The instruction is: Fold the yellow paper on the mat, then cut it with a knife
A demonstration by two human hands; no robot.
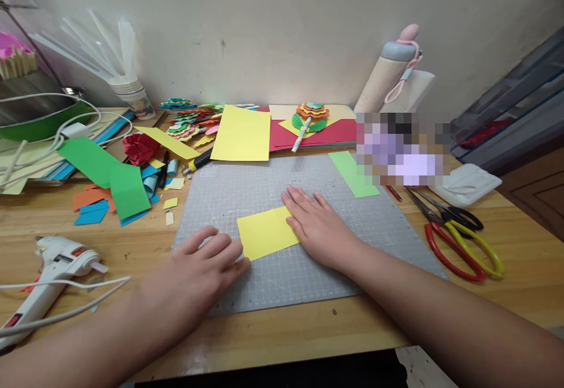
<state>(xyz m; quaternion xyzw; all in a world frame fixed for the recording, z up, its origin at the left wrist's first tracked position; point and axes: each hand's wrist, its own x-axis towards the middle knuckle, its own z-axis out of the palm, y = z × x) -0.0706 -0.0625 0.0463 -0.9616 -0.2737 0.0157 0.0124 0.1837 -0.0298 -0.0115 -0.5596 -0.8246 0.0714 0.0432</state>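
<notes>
A small yellow paper piece (264,232) lies on the grey cutting mat (247,188) in the middle of the wooden table. My right hand (315,223) lies flat on the paper's right edge, fingers stretched out and together. My left hand (200,265) rests palm down on the mat at the paper's lower left corner, fingers extended, fingertips touching the paper's edge. Neither hand grips anything.
A glue gun (53,262) with its cord lies at the left. Red and yellow-handled scissors (458,241) lie right of the mat. A green strip (352,174), a yellow sheet (242,132), paper flowers (311,115), coloured scraps (114,185), cups (132,94) and a bottle (390,71) stand behind.
</notes>
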